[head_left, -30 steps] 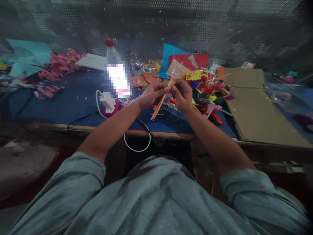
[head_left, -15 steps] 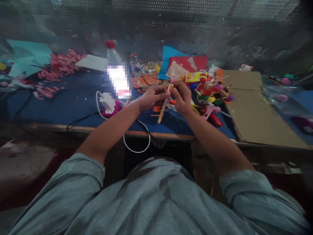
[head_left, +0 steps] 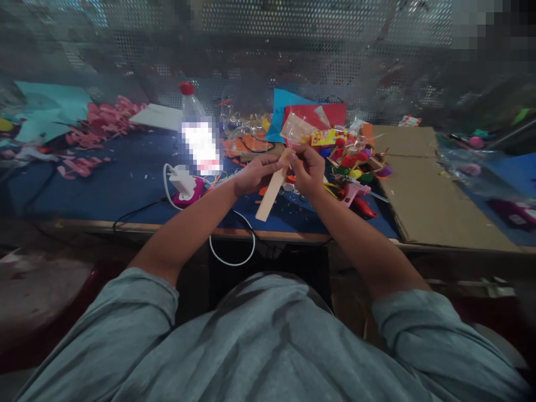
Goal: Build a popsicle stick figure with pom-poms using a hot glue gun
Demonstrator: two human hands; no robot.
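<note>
A flat tan strip point(head_left: 270, 196), like thin wood or card, slants down toward me above the table's near part. My left hand point(head_left: 259, 172) grips its upper part from the left, thumb and fingers closed along the edge. My right hand point(head_left: 309, 169) pinches the strip's top end, fingers curled in; its grip hides part of that end. Below the hands lie small orange and white bits, too partly covered to name. Just right of my right hand rests a pink glue gun point(head_left: 355, 191), with a red object point(head_left: 365, 208) beside it.
A blue-topped table point(head_left: 138, 187) holds a red-capped bottle point(head_left: 187, 89), a purple power socket point(head_left: 188, 195) with white charger and cables, pink paper curls point(head_left: 104, 120), colourful pom-poms point(head_left: 354, 173), plastic wrappers and red and blue paper. Flat cardboard point(head_left: 435, 206) lies at right.
The strip has turned: earlier its narrow edge showed, now its broad flat face does, and its lower end sits further left. Both hands keep hold of it. The view has shifted slightly.
</note>
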